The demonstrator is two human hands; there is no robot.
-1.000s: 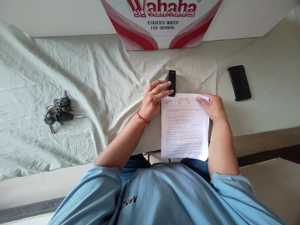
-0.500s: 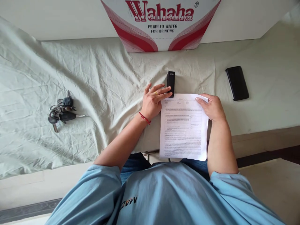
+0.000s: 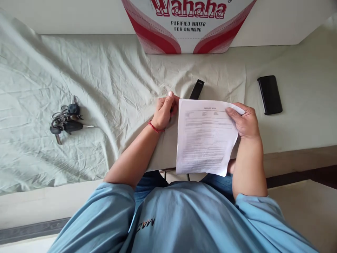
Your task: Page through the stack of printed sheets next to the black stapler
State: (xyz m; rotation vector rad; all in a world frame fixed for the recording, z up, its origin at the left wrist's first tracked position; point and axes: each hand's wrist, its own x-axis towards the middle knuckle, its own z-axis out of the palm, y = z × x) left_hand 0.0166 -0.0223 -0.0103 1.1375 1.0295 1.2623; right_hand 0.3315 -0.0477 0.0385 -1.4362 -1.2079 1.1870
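Currently, I see the right hand (image 3: 247, 121) pinching paper (image 3: 205, 140); the left hand (image 3: 163, 112) curls, its grip hidden from me. Loosely supported, paper could sag, nudging the stapler (image 3: 197, 89).

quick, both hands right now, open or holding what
Left hand: fingers partly hidden by the paper; its grip cannot be told.
Right hand: closed, holding the paper by its top right corner.
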